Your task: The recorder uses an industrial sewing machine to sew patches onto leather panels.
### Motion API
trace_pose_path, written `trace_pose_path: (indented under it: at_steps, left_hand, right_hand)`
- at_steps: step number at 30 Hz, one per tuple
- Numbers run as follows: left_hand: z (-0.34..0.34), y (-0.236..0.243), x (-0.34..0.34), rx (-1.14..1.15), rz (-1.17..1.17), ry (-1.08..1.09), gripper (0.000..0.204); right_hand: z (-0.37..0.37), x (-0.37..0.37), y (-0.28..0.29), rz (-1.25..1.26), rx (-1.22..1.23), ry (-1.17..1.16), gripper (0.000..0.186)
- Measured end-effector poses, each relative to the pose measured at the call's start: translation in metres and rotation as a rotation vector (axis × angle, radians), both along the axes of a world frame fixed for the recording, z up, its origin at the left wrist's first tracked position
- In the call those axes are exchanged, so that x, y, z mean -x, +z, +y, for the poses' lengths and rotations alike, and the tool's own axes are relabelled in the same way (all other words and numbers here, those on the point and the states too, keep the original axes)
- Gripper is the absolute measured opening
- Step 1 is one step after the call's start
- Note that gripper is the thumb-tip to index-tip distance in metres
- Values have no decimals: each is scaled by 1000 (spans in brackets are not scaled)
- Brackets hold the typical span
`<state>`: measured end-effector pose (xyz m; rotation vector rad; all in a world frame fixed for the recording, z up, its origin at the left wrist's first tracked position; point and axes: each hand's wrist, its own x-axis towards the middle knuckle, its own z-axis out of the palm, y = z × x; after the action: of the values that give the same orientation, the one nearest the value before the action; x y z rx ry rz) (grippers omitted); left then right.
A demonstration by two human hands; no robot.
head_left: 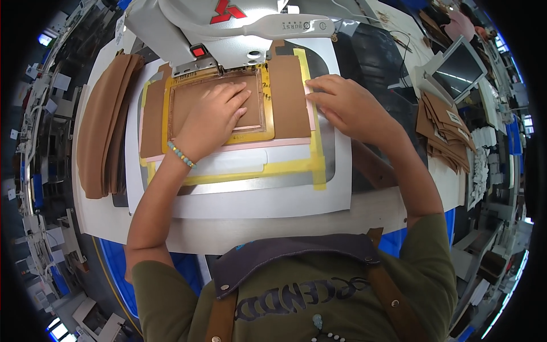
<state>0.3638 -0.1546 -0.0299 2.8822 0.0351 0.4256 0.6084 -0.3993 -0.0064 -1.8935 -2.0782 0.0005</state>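
- Olive shirt [342, 310] is nearest.
- Left hand [213, 117] lies flat, fingers together, over the brown panel [290, 97] inside the yellow frame [268, 117].
- Right hand [345, 105] curls at the panel's right edge; whether it pinches, I cannot tell.

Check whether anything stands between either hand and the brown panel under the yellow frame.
Nothing visible does: the left hand lies over the brown panel inside the yellow frame, and the right hand is at the panel's right edge.
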Motion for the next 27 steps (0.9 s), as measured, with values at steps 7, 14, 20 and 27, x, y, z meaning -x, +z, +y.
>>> trace_pose_path:
  at_steps: [7, 14, 20, 27]
  left_hand:
    - [14, 18, 42, 194, 104, 3, 35]
    - [11, 1, 45, 172, 180, -138, 46]
    - [14, -3, 41, 117, 194, -184, 52]
    - [46, -15, 42, 276, 196, -231, 50]
  right_hand:
    - [15, 11, -2, 100, 43, 68, 33]
    - [77, 38, -15, -11, -124, 163, 36]
    - [81, 50, -45, -191, -123, 184, 45]
    - [86, 71, -44, -228, -174, 194, 42]
